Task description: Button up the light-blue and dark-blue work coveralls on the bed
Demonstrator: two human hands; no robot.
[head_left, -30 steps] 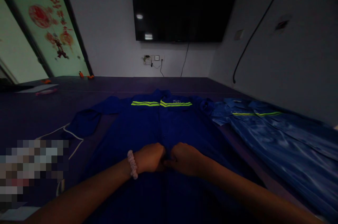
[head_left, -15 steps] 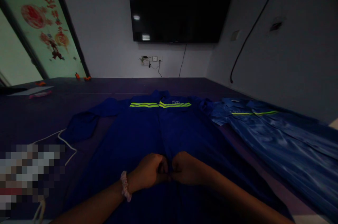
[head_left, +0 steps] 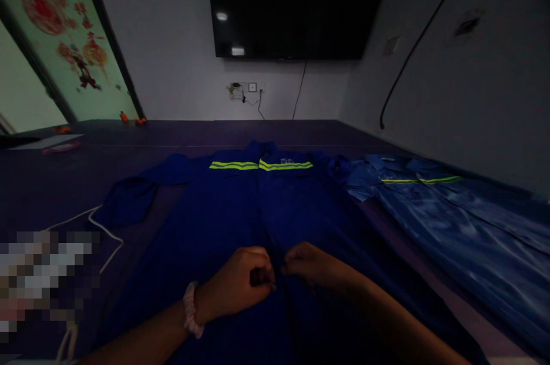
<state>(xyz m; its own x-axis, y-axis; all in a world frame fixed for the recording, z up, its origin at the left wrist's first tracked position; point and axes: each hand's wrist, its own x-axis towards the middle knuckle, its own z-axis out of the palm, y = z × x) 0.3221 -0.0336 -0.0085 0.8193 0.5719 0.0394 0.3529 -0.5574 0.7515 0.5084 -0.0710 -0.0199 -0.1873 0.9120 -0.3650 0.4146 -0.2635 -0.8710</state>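
Observation:
A dark blue work jacket with yellow-green reflective stripes across the chest lies flat and front-up on a dark purple surface. My left hand, with a pale scrunchie on its wrist, is curled and pinches the jacket's front closure near the hem. My right hand pinches the facing edge of the same closure. The fingertips of both hands meet at the centre line. The room is dim, so the fastener itself cannot be made out.
A second, lighter blue jacket with the same stripes lies to the right. A white cord snakes at the left. A black screen hangs on the far wall above a socket. A glass door is at the left.
Both hands have slid nearer to me along the jacket's front closure, staying pinched together. The view has shifted slightly.

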